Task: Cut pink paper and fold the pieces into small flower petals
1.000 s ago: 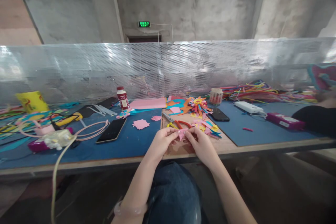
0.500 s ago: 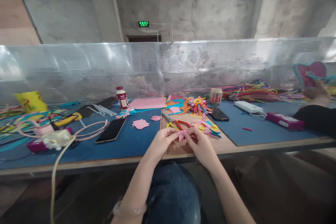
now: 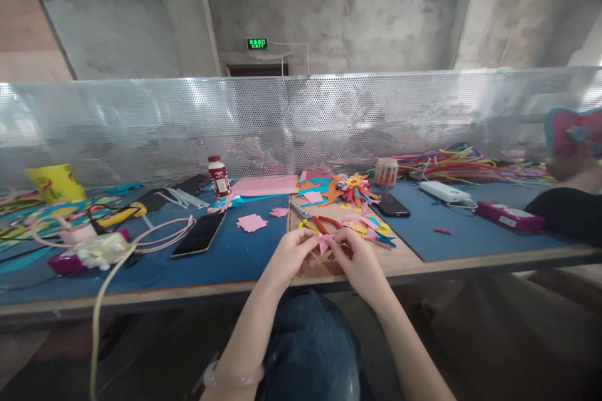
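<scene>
A small pink paper piece (image 3: 324,244) is pinched between my two hands above the wooden board (image 3: 404,255). My left hand (image 3: 298,247) grips its left side with thumb and fingers; my right hand (image 3: 352,249) grips the right side. Just beyond the fingers lie orange-handled pliers (image 3: 328,222) and scissors with a yellow handle (image 3: 305,219). Colourful paper scraps (image 3: 371,225) spread to the right of them. Behind sits a multicoloured paper flower (image 3: 355,187). Stacked pink paper pieces (image 3: 251,222) rest on the blue mat to the left.
A phone (image 3: 198,234), a glue gun (image 3: 120,216) with cables and a bottle (image 3: 219,177) stand left. To the right are another phone (image 3: 392,205), a jar (image 3: 386,172), a power strip (image 3: 446,192) and a purple box (image 3: 510,216). A co-worker's hand (image 3: 574,166) holds a heart-shaped piece (image 3: 569,131).
My hands stay nearly in place, with the pink paper shifted only slightly between the fingers. The co-worker's hand and heart-shaped piece have moved to the right.
</scene>
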### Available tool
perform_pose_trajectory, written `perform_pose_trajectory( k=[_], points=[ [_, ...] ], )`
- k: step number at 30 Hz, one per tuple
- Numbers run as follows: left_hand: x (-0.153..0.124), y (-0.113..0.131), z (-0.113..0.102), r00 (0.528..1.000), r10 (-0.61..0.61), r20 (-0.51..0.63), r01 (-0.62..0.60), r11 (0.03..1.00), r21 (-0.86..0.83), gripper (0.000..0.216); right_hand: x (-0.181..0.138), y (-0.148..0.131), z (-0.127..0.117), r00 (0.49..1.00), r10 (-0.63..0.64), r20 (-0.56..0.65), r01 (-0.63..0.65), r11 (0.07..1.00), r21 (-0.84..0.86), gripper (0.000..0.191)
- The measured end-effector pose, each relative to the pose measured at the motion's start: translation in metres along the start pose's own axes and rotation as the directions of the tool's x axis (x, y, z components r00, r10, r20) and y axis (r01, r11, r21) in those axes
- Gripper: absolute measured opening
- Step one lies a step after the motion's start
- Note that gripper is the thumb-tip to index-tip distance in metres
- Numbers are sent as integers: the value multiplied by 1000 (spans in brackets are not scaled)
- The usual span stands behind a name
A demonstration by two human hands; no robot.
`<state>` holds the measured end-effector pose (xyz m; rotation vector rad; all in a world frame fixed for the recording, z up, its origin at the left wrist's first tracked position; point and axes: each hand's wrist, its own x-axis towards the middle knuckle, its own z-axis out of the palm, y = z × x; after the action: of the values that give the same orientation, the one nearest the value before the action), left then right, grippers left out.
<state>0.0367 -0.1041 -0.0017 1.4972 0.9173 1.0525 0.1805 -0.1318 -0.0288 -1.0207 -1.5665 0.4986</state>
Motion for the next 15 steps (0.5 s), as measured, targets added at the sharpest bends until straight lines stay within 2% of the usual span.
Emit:
perform_pose_trajectory(
  k=[7, 12, 15],
  points=[
    [0, -2, -1, 1000, 0, -7, 0, 1000, 2, 21, 0, -3, 0, 999, 32, -3, -32, 998, 56, 23],
    [0, -1, -1, 998, 46, -30, -46, 999, 1, 21, 3, -1, 1, 992, 102, -75, -91, 986, 142, 27],
    [0, 0, -1, 998, 59, -22, -59, 998, 1, 22, 5, -3, 2, 992, 122, -25, -119, 987, 105, 29]
  ],
)
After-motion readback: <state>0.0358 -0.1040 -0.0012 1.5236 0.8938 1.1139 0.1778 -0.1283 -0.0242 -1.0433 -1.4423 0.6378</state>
